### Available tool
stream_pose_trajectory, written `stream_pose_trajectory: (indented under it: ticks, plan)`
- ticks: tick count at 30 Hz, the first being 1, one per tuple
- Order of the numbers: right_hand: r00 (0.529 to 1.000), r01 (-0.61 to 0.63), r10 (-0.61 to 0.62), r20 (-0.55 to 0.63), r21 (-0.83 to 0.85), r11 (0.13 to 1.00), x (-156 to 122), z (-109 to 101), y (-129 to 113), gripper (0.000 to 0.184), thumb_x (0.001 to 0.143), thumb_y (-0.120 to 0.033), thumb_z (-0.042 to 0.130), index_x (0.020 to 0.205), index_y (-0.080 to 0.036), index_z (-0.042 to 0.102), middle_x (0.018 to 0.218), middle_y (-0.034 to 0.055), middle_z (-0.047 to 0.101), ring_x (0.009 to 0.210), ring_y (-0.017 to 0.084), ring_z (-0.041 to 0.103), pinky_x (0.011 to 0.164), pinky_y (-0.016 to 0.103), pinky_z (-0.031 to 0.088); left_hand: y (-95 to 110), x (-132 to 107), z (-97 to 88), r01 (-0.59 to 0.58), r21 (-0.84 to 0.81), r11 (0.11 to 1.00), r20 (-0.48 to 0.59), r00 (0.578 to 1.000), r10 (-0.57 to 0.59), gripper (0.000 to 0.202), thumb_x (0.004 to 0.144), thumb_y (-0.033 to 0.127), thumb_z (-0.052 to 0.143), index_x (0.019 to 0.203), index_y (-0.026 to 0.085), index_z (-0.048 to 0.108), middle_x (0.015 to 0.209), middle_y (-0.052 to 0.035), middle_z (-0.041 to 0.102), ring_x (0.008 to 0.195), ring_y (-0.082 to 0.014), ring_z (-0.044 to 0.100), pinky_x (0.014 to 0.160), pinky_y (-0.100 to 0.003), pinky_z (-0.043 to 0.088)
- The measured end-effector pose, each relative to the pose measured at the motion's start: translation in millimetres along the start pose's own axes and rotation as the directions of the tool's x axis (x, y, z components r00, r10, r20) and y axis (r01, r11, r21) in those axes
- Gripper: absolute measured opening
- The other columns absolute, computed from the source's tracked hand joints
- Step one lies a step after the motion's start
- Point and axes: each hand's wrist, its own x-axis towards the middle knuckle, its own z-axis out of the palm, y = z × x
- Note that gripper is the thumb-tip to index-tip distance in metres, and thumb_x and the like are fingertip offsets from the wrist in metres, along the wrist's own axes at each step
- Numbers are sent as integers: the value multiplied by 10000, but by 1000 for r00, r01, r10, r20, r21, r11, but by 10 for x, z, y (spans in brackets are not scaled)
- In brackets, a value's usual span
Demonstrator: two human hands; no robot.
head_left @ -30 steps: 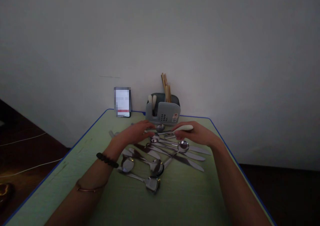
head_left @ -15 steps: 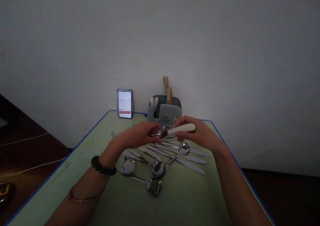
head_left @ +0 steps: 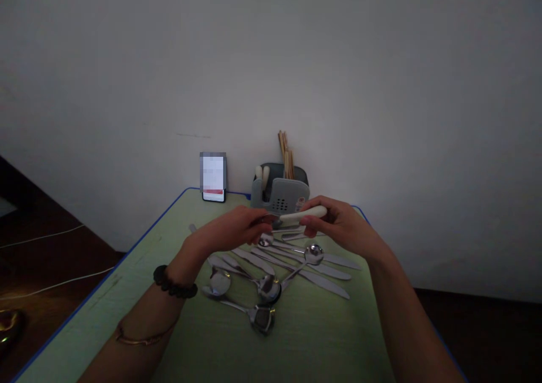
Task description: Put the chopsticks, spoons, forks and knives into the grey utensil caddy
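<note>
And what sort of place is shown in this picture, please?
Probably a room in a home, perhaps a dining corner: the green table has metal cutlery spread over it, and a grey holder with chopsticks stands near its far edge.

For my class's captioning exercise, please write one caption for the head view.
Right hand holds a white-handled utensil, left hand at its metal end, above scattered cutlery.

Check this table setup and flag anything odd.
Knives and spoons look untidy, lying crisscrossed on the table in front of the gray holder. A faint streak also marks the wall. No spill shows.
</note>
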Motion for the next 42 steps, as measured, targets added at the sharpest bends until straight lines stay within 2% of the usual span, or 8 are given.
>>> stream_pose_trajectory:
  ticks: [5,13,22,28,31,35,40,42]
  plan:
    - [1000,-3,3,5,28,1000,13,-2,9,262,763,-374,649,926,-178,586,644,2,663,609,138,647,561,235,488,-19,10,13,3,56,998,-11,1000,-2,262,935,339,377,843,169,553,621,34,560,553,-96,495,541,-205,337]
    - [1000,2,-2,25,13,1000,12,-5,-3,255,775,-375,638,924,-175,587,663,6,659,628,139,649,582,243,499,6,16,9,1,149,989,-44,999,5,330,941,344,311,878,168,583,677,7,575,571,-114,478,547,-223,335]
    - [997,11,-10,75,-18,1000,11,0,4,238,797,-372,617,922,-172,591,665,1,646,617,124,624,586,231,485,-14,22,30,-17,178,984,-14,1000,20,339,932,341,322,849,167,600,732,-16,617,640,-141,530,596,-242,350]
    - [998,-14,18,67,-52,999,3,4,-5,250,814,-404,589,910,-174,567,562,-33,583,524,109,568,492,211,415,-27,24,39,0,165,986,2,1000,0,306,925,301,317,886,165,588,777,-25,622,686,-151,544,632,-255,371]
    - [998,-4,8,55,-72,997,2,7,-17,259,823,-406,575,938,-174,578,545,-40,559,508,102,549,480,207,404,-21,26,37,30,160,987,-12,1000,-28,327,939,337,306,897,166,581,780,-28,620,680,-152,539,616,-256,367]
    - [997,36,-32,65,-63,997,5,-3,-2,253,813,-368,589,978,-176,606,643,-20,577,565,105,578,533,221,464,-14,15,25,47,143,989,-44,998,-41,392,944,438,301,876,165,574,761,-23,604,652,-146,523,583,-247,355]
    - [996,63,-58,66,-81,995,11,-19,25,251,804,-315,598,1016,-185,632,729,3,619,604,112,595,592,247,508,-2,-4,9,-3,82,997,-68,998,9,387,922,476,362,1131,199,534,772,0,605,662,-138,528,596,-235,371]
    - [997,61,-56,62,-88,994,12,-17,16,248,795,-306,606,1009,-185,640,742,8,630,606,115,596,595,252,510,3,-2,9,-22,73,997,-72,997,27,385,923,469,363,1153,205,524,766,5,600,663,-136,529,600,-233,374]
